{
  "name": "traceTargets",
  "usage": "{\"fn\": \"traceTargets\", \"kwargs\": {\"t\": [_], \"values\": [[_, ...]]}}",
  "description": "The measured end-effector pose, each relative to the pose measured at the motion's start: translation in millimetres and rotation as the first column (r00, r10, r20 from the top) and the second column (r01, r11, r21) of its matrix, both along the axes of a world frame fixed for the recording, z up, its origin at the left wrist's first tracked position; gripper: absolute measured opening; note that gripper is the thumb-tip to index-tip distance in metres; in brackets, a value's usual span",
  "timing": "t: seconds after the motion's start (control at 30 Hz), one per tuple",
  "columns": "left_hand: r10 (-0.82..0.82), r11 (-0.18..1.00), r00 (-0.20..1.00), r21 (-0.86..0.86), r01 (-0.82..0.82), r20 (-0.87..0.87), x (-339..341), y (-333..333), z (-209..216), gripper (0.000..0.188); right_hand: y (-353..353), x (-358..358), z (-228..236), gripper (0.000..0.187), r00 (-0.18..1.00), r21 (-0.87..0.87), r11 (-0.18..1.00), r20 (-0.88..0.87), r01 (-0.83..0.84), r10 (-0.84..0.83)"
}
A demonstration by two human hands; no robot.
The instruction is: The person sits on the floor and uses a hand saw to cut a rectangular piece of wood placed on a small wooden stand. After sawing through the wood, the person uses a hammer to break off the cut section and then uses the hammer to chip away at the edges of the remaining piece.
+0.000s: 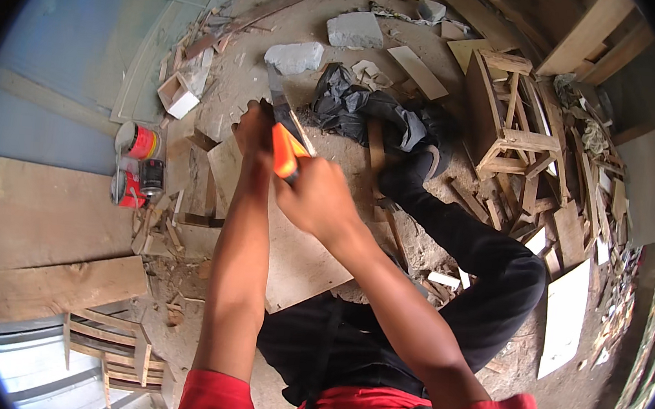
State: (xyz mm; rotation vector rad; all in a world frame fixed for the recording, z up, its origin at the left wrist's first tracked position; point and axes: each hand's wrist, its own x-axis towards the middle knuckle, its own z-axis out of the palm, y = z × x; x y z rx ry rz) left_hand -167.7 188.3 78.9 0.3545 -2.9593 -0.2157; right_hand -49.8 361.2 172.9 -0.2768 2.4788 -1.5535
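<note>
Sawing seems underway; what's left is hidden.
At the far end of the board [302, 261], my right hand [318, 200] clasps the saw [284, 151] (left hand [254, 128]: can't tell its grip).

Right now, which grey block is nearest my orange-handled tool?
The leftmost grey block, by the tip of the orange-handled tool; the middle block and rightmost block lie farther off.
</note>
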Motion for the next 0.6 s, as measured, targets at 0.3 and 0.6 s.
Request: {"fn": "traceTargets", "kwargs": {"t": [0.3,0.6], "values": [[0.259,0.959,0.966,0.126,-0.255,-0.022,-7.9,-6.4,-14.0,0.041,61.0,100.9,13.3,0.023,0.995,-0.152,0.987,0.089,0.047,-0.034],[0.096,0.990,0.995,0.098,-0.100,0.041,-3.5,0.2,0.0,0.038,-3.4,-21.8,-20.3,0.035,0.999,-0.049,0.998,0.027,0.032,-0.031]]}}
